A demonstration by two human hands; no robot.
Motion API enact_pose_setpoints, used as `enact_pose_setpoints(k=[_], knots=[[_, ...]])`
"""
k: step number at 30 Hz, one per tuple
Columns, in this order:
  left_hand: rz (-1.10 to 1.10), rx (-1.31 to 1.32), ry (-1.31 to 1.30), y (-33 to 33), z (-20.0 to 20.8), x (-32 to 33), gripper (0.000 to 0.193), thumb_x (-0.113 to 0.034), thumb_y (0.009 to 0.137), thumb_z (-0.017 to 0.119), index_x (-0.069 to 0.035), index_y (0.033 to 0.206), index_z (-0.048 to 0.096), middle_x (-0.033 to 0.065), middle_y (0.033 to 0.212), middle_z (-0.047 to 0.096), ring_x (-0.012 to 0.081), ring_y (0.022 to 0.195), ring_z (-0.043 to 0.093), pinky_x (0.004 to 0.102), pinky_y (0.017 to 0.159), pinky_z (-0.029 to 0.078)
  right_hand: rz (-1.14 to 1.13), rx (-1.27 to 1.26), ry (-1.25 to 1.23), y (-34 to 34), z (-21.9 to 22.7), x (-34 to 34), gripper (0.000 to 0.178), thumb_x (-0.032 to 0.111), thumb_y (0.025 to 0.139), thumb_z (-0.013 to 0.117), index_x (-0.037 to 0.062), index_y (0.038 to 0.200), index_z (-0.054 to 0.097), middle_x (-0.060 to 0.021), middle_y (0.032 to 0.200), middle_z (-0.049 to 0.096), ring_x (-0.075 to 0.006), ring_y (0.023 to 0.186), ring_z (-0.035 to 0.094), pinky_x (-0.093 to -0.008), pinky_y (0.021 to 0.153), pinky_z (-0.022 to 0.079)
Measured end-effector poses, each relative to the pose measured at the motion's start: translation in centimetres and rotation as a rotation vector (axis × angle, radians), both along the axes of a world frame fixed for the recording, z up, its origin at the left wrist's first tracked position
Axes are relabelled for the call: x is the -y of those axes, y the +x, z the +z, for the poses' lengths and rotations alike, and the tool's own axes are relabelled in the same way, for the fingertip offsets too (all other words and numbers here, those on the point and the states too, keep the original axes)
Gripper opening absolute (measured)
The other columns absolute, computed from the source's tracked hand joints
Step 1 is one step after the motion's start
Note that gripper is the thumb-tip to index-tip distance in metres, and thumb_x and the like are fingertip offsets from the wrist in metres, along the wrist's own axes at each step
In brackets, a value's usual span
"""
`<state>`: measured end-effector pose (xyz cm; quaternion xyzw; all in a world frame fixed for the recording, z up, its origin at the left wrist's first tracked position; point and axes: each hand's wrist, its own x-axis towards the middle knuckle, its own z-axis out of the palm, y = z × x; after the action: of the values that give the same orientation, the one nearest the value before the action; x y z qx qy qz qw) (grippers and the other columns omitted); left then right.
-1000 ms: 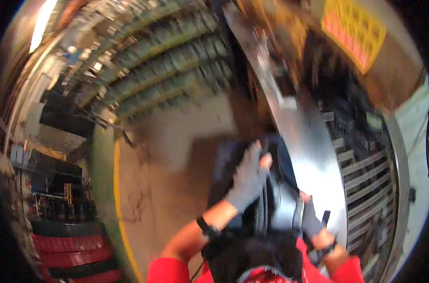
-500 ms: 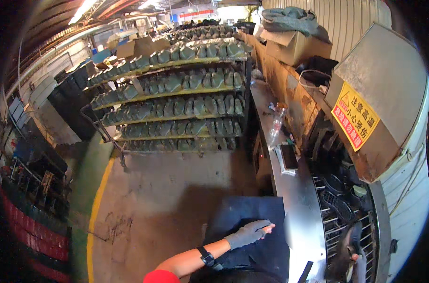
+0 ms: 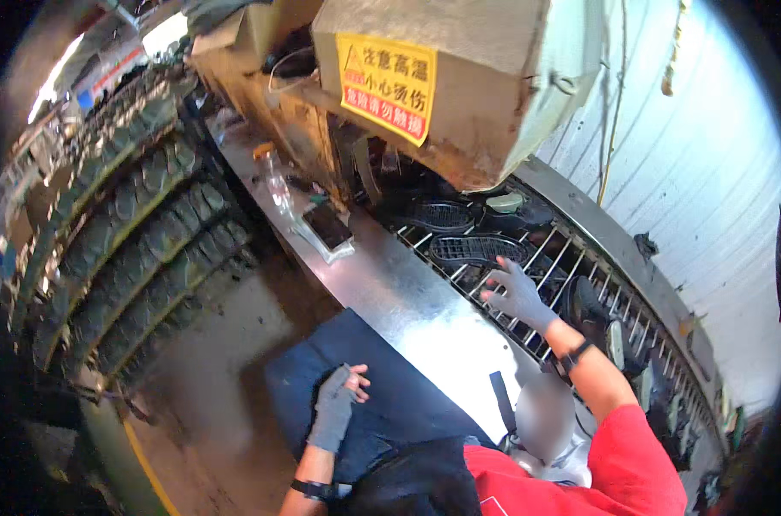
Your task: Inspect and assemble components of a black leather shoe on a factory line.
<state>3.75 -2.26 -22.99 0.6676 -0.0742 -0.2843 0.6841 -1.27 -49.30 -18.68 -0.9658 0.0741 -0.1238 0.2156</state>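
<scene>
My right hand [image 3: 521, 297], in a grey glove with bare fingertips, reaches over a metal-bar conveyor [image 3: 536, 258]. Its fingers are spread and empty, close to a black shoe sole [image 3: 476, 249] that lies tread up on the bars. Another black sole [image 3: 442, 216] rests just beyond it. A dark shoe [image 3: 586, 301] sits on the bars to the right of my wrist. Over the dark blue apron [image 3: 390, 378] on my lap hovers my left hand [image 3: 337, 408], gloved alike, its fingers loosely curled and slightly apart, with nothing seen in them.
A metal hood [image 3: 459, 77] with a yellow-and-red warning label overhangs the conveyor's far end. On the steel ledge [image 3: 382, 284] lie a phone [image 3: 327, 225] and a clear bottle [image 3: 274, 176]. More shoe parts line the conveyor at right. A multi-tier shoe rack [image 3: 141, 215] stands at left.
My view has swung right toward the conveyor. My right hand, earlier on a dark shoe over the bars, has let go and reached out toward the sole. My left hand stays over my lap.
</scene>
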Motion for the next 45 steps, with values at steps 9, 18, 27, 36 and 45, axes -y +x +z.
enact_pose_setpoints(k=[9, 18, 27, 36, 45], knots=[[0.006, -0.029, -0.092, -2.1, 1.6, 1.2, 0.050, -0.032, 0.106, 0.065, 0.001, 0.143, 0.059, 0.0130, 0.118, 0.071, 0.0180, 0.096, 0.070, 0.0351, 0.086, 0.059, -0.129, -0.275, -0.109, 0.0, 4.9, -2.2, 0.050, 0.020, 0.077, 0.079, 0.0096, 0.123, 0.061, -0.0222, 0.118, 0.063, -0.0429, 0.113, 0.062, -0.0505, 0.092, 0.051], [-0.195, 1.344, 0.321, -1.8, 14.0, 7.6, 0.090, -0.025, 0.068, 0.090, -0.007, 0.148, 0.052, 0.0198, 0.144, 0.060, 0.0440, 0.122, 0.062, 0.0517, 0.110, 0.048, 0.356, -0.695, 2.058, 1.2, 13.3, -13.6, 0.051, 0.043, 0.109, 0.057, -0.0042, 0.124, 0.069, -0.0132, 0.121, 0.074, -0.0182, 0.106, 0.070, -0.0344, 0.098, 0.057], [0.266, -0.333, -0.095, -7.0, -0.9, -2.2, 0.042, -0.021, 0.092, 0.062, -0.001, 0.129, 0.065, 0.0071, 0.112, 0.070, 0.0176, 0.099, 0.065, 0.0355, 0.089, 0.055, 0.031, 0.155, -0.202, 13.7, 6.6, 4.0, 0.084, 0.033, 0.073, 0.087, 0.0042, 0.145, 0.054, -0.0230, 0.143, 0.055, -0.0403, 0.137, 0.050, -0.0497, 0.114, 0.044], [0.301, -0.481, -0.045, -6.1, -1.1, -0.7, 0.039, -0.028, 0.097, 0.060, -0.004, 0.127, 0.066, 0.0026, 0.115, 0.067, 0.0140, 0.103, 0.061, 0.0327, 0.092, 0.050, -0.229, -0.270, -0.639, 9.0, 3.4, 9.9, 0.071, 0.018, 0.070, 0.084, 0.0187, 0.138, 0.066, -0.0163, 0.136, 0.056, -0.0361, 0.134, 0.049, -0.0478, 0.110, 0.046], [0.324, -0.509, -0.032, -5.5, -2.0, -0.5, 0.047, -0.028, 0.096, 0.059, -0.003, 0.136, 0.063, 0.0046, 0.119, 0.068, 0.0170, 0.107, 0.060, 0.0348, 0.100, 0.047, 0.395, -0.145, -0.401, -3.9, 6.1, 8.6, 0.024, 0.011, 0.079, 0.082, 0.0150, 0.102, 0.077, -0.0100, 0.111, 0.065, -0.0346, 0.114, 0.063, -0.0451, 0.098, 0.052]])
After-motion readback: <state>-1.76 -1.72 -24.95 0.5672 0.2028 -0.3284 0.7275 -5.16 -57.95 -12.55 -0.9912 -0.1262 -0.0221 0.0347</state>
